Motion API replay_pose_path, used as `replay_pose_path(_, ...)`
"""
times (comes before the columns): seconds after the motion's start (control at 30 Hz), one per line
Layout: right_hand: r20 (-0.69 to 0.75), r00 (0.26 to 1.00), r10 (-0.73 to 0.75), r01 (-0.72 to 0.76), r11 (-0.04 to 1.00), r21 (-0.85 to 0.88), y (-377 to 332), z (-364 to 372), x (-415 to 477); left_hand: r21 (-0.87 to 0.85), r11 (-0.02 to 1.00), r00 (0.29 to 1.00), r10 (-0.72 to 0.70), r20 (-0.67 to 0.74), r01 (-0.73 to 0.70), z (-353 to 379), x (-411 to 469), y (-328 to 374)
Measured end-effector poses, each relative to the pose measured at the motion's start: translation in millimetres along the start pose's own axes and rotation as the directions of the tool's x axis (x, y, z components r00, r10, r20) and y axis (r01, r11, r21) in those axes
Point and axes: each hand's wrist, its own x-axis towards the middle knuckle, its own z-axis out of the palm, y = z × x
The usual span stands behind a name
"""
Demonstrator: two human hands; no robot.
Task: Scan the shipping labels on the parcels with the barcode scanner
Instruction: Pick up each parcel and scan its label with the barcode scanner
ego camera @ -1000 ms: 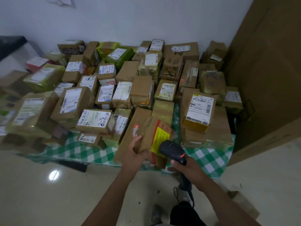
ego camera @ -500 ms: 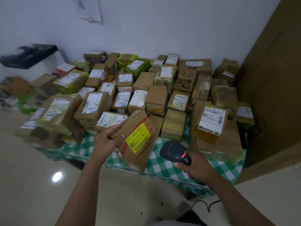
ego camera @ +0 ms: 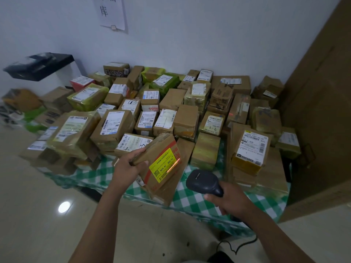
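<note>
My left hand (ego camera: 126, 167) grips a flat brown cardboard parcel (ego camera: 155, 149) by its left edge and holds it tilted up over the table's front. Its yellow shipping label (ego camera: 163, 166) faces me, and a red scan line crosses the label's right part. My right hand (ego camera: 230, 201) holds the black barcode scanner (ego camera: 203, 182) by its handle, to the right of the parcel, with its head turned toward the label. A cable trails from the scanner down to the floor.
Several taped cardboard parcels with white labels cover the table, which has a green-and-white checked cloth (ego camera: 191, 198). A big brown carton (ego camera: 321, 118) stands at the right. More parcels lie at the left. The white wall carries a paper notice (ego camera: 112, 13). A glossy floor lies in front.
The view has lifted, showing more wall. My left hand kept the parcel tilted toward me, and the scanner's red line now falls on the yellow label.
</note>
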Motion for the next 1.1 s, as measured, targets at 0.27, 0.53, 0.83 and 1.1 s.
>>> replay_pose_path(0.27, -0.007, 1.000, -0.004, 0.004, 0.999, 0.038, 1.9, -0.6, -3.4, -0.034, 0.999, 1.000, -0.007, 0.002, 0.007, 7.9, 0.3, -4.9)
replay_pose_path(0.53, -0.288, 0.953, 0.091, -0.015, 0.967, 0.253, 12.7, -4.9, -13.9, -0.222, 0.950, 0.975, -0.205, 0.084, 0.219, 76.9, -25.2, -12.2)
replay_pose_path(0.83, -0.416, 0.898, 0.144, -0.013, 0.953, 0.303, 24.6, -11.1, -33.5, -0.033, 0.952, 0.952, -0.302, 0.057, 0.304, 159.4, -54.9, -44.8)
replay_pose_path(1.1, -0.474, 0.864, 0.168, -0.045, 0.965, 0.260, 41.4, -14.9, -51.8, 0.355, 0.923, 0.977, -0.193, 0.088, 0.150, 187.8, -59.1, -69.8)
